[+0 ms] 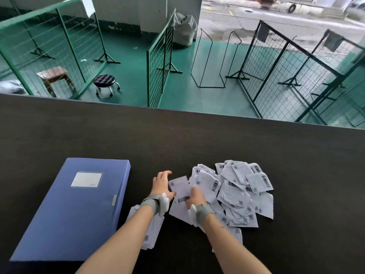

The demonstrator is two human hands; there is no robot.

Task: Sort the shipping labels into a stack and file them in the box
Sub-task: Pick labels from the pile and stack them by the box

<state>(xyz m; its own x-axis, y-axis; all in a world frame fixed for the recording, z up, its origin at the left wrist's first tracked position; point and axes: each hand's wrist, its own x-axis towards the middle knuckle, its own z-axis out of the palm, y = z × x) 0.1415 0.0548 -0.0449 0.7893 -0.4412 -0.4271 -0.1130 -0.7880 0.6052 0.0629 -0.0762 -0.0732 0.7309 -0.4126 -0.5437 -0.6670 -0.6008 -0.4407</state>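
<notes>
A closed blue file box (79, 210) lies flat on the dark table (177, 135) at the left. A loose heap of white shipping labels (239, 194) with barcodes is spread at the right. Under my left forearm lies a small stack of labels (152, 234). Both hands meet over one label (180, 187) at the heap's left edge. My left hand (162, 184) touches its left side with fingers spread, thumb by the label's lower edge. My right hand (195, 196) lies on the label with fingers curled down; its grip is hidden.
Beyond the table's far edge is a green floor with green wire fence panels (158, 62), a black wheeled stool (104, 82), a wooden stool (54, 76) and black wire racks (213, 60). Grey bands sit on both wrists.
</notes>
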